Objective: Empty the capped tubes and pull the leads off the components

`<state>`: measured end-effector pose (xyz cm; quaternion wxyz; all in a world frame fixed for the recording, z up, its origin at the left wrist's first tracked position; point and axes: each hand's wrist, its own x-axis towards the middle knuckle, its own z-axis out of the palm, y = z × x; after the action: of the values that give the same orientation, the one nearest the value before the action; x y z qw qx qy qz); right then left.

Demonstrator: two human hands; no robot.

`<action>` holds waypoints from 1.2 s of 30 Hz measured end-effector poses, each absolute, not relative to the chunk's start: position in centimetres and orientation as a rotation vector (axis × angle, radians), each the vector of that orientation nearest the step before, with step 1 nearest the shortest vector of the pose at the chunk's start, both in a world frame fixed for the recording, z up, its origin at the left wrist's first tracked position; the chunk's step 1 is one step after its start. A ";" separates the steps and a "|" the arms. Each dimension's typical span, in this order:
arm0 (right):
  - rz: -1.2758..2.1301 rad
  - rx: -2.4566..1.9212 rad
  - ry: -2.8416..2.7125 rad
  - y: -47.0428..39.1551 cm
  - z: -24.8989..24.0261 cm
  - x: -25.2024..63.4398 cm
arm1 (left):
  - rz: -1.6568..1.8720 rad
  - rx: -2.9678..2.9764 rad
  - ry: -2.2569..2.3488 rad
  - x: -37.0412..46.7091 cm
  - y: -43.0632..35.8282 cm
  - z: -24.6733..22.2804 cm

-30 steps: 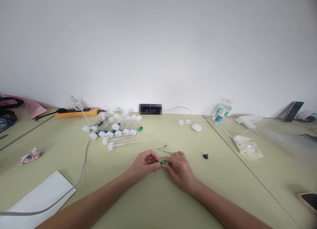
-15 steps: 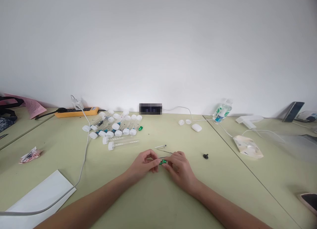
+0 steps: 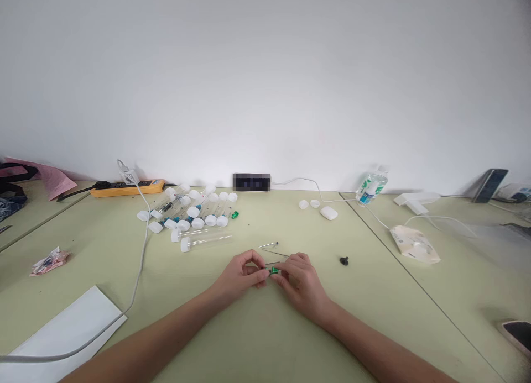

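Both hands meet at the middle of the table over a small shiny green part (image 3: 274, 270). My left hand (image 3: 245, 272) is closed, thumb and fingertips pinching its left end, where a little dark piece shows. From the other side my right hand (image 3: 302, 281) grips the same part between thumb and forefinger. Just beyond the fingertips lie thin metal rods (image 3: 269, 245), one running partly behind my right hand. A small black knob-like piece (image 3: 344, 261) sits to the right of it. The exact kind of the green part is too small to make out.
Clear tubes with white caps (image 3: 193, 212) lie grouped at back left, with another green piece (image 3: 235, 214) beside them. Behind are an orange power strip (image 3: 128, 188) and a dark display (image 3: 251, 182). A bottle (image 3: 371, 187) stands back right; a cable (image 3: 143, 250) crosses the left side.
My fingers have shifted slightly around the green part, and the dark piece at its left end shows a little more. The rest of the table stays as it was.
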<state>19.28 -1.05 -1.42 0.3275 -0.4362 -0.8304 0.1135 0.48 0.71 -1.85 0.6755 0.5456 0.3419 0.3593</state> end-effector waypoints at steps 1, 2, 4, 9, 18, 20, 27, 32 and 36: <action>0.298 -1.141 -2.174 -1.0 -1.5 19.3 | 0.800 1.219 0.759 0.5 0.7 -1.9; 0.299 -1.138 -2.174 -1.0 -1.5 19.3 | 0.795 1.210 0.751 0.5 0.7 -1.9; 0.303 -1.137 -2.171 -1.0 -1.5 19.4 | 0.802 1.197 0.749 0.5 0.7 -1.8; 0.315 -1.142 -2.180 -1.1 -1.4 19.3 | 0.836 1.231 0.802 0.7 0.6 -1.5; 0.300 -1.131 -2.173 -1.1 -1.4 19.3 | 0.830 1.227 0.794 0.6 0.7 -1.6; 0.301 -1.134 -2.171 -1.1 -1.4 19.2 | 0.818 1.217 0.777 0.6 0.7 -1.7; 0.308 -1.136 -2.169 -1.0 -1.5 19.3 | 0.841 1.228 0.807 0.6 0.6 -1.5; 0.305 -1.145 -2.185 -1.1 -1.3 19.3 | 0.820 1.215 0.784 0.6 0.6 -1.5; 0.317 -1.152 -2.182 -1.1 -1.2 19.3 | 0.845 1.227 0.789 0.6 0.7 -1.6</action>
<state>19.27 -1.12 -1.22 0.3211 -0.4385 -0.8307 0.1207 0.64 0.72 -1.55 0.6655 0.5432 0.3495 0.3740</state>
